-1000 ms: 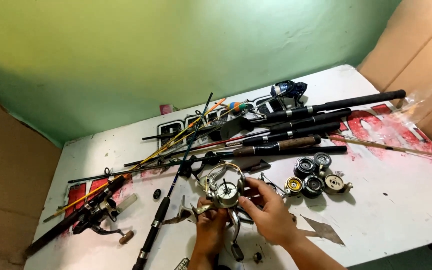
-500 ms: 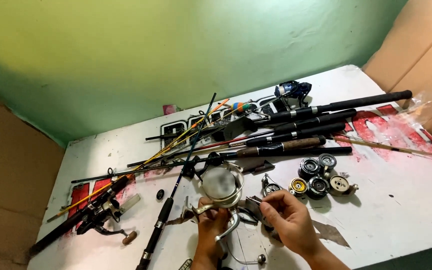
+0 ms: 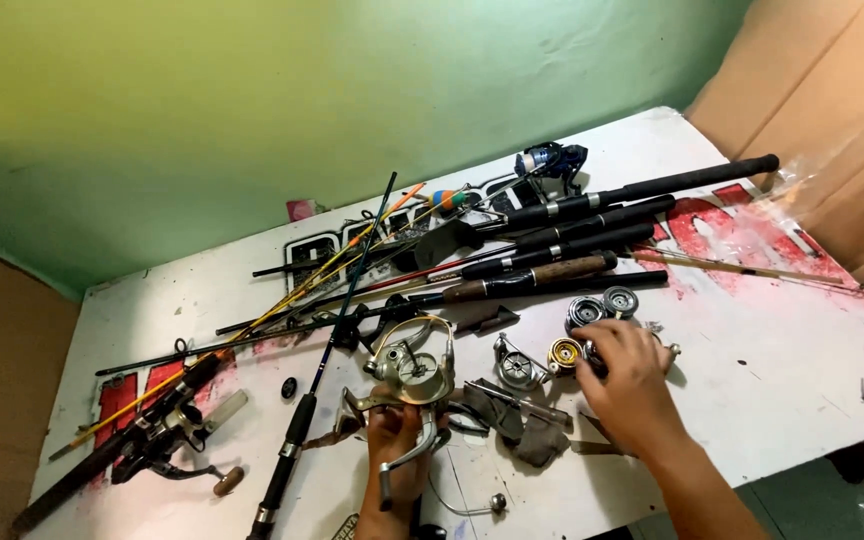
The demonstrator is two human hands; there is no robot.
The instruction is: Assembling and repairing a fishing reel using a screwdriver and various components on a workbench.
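Metal in hand: a silver-grey metal spinning reel with a wire bail arm and round spool (image 3: 414, 368) sits upright in the left hand (image 3: 395, 458), just above the near edge of the white painted surface (image 3: 802, 370).
Head view, change: half a second ago the right hand (image 3: 628, 385) was beside the left one at the reel; now it has gone out to the right and lies over the cluster of small round spools, black, silver and gold (image 3: 592, 325).
Head view, meaning: the reel is now carried by the left hand alone, and the right hand appears to be picking among the loose spools, judging by where its fingers lie.
Left hand: fingers closed around the reel's foot and stem from below, clamped on it.
Right hand: palm down, fingers curled over a dark round spool; whether it truly grips it I cannot tell.
Hands apart: well apart, with a small silver reel part (image 3: 517, 368) and a crumpled grey cloth (image 3: 522, 425) between them.
Reel look: pale metallic body, worn and dull, bail wire arched over the spool, handle arm hanging down past the wrist with a small knob at its end.
Gold spool: a gold-coloured round spool (image 3: 564, 354) lies just beside the right hand's fingertips.
Behind: a bundle of black fishing rod handles (image 3: 592, 235) lies across the surface, with thin yellow and dark rod blanks (image 3: 342, 270) fanned out to the left.
Far left: a black rod with a dark spinning reel mounted on it (image 3: 157, 440) lies on its side, untouched.
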